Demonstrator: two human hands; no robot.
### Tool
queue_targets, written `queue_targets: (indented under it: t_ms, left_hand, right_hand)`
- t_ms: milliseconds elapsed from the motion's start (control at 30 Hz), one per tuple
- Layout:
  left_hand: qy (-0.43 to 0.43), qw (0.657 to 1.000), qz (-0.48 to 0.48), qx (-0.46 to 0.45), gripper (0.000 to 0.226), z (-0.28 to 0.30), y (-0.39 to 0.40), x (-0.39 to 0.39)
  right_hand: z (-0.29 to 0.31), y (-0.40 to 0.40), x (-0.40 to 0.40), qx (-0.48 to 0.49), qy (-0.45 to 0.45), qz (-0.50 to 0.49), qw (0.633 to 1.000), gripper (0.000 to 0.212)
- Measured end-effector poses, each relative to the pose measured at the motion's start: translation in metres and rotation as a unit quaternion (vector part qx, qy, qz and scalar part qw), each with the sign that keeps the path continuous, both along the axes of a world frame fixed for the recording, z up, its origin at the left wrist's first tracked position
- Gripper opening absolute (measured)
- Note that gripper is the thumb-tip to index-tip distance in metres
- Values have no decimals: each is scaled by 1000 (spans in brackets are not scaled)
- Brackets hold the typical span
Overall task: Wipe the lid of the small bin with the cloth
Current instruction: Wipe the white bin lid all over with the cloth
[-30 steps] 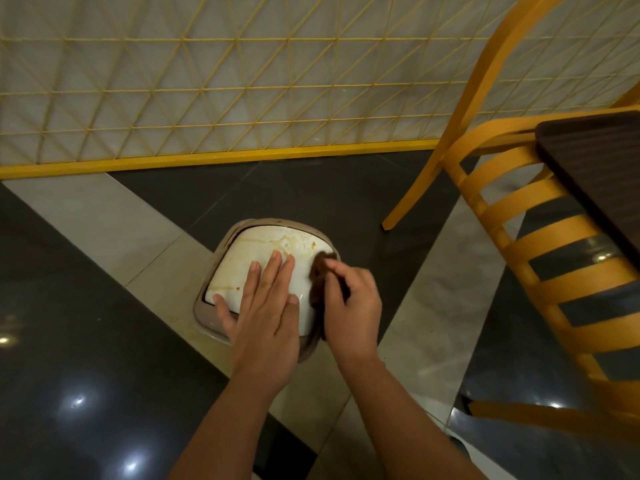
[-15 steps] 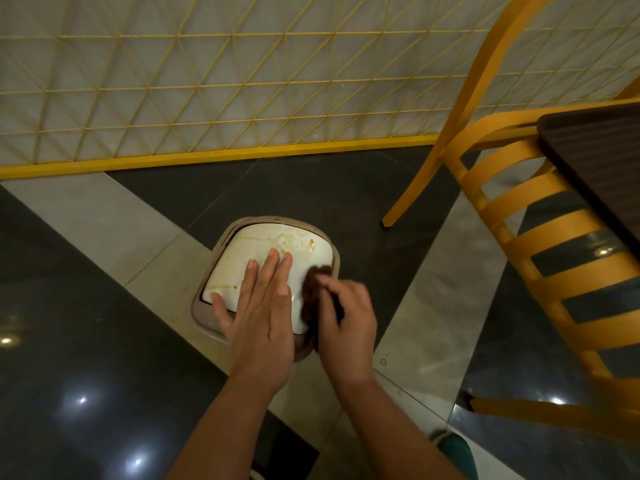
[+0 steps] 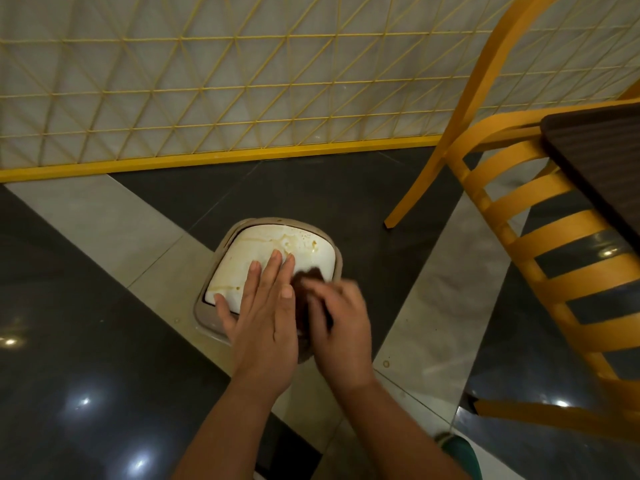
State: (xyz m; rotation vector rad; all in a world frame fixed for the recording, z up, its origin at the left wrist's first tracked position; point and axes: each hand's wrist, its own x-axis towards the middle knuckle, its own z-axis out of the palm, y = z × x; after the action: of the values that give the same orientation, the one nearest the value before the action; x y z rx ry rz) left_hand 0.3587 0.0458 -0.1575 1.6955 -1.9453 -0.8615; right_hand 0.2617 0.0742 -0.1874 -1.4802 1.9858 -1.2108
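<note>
Your left hand (image 3: 263, 317) lies spread, steadying the stained lid (image 3: 273, 251); your right hand (image 3: 341, 327) pinches the soft, bunched cloth (image 3: 306, 282). Light bin likely shifts.

Glossy white plastic lid (image 3: 263, 252), stained; dark matt cloth (image 3: 306, 277); polished reflective floor tiles (image 3: 79, 358).

My right hand (image 3: 337, 327), blurred with motion, has drawn the dark brown cloth (image 3: 308, 282) from the right rim of the stained white square plastic lid (image 3: 277, 254) inward, so it now sits just beside my left hand's (image 3: 263, 317) fingers. The cloth's top edge has dropped slightly nearer me.
</note>
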Motion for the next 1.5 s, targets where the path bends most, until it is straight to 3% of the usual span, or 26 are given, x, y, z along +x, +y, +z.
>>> queue_targets:
  t_ms: [67,167,300,467,633,700,800,900,1133,1333,1500]
  left_hand:
    - [-13,1000,-2,2,66,-2,-1,0]
    - [-42,999,-10,-7,65,-7,-2,0]
    - [-46,999,-12,-9,64,-8,-3,-1]
    - [-62,998,-15,-9,66,-5,-3,-1]
    - [-100,995,-30,-10,60,-2,-2,0]
    - [-120,992,-38,-8,59,0,-3,0]
    - [-123,991,-60,15,57,4,-8,6]
    - [-119,990,-66,21,71,8,-9,16]
    - [-197,979,-49,16,87,13,-9,21]
    - [-224,971,-74,31,91,21,-13,25]
    - [-229,969,-79,48,100,23,-19,26]
  right_hand:
    - [9,-36,-17,17,-1,-35,999,26]
    - [14,-66,-28,41,-70,-81,993,25]
    - [5,-30,-13,56,-120,-117,984,27]
    - [-6,14,0,47,-90,-51,994,30]
    - [14,-62,-31,30,-19,-51,998,26]
    - [17,-86,-41,63,-61,-51,995,25]
    - [16,-88,-52,136,-203,-64,968,26]
    - [3,-59,-53,186,-276,-93,938,23]
    - [-12,13,0,166,-297,-115,933,25]
    - [15,-22,-10,44,-257,-137,956,26]
    - [-4,-64,-37,157,-323,-141,923,24]
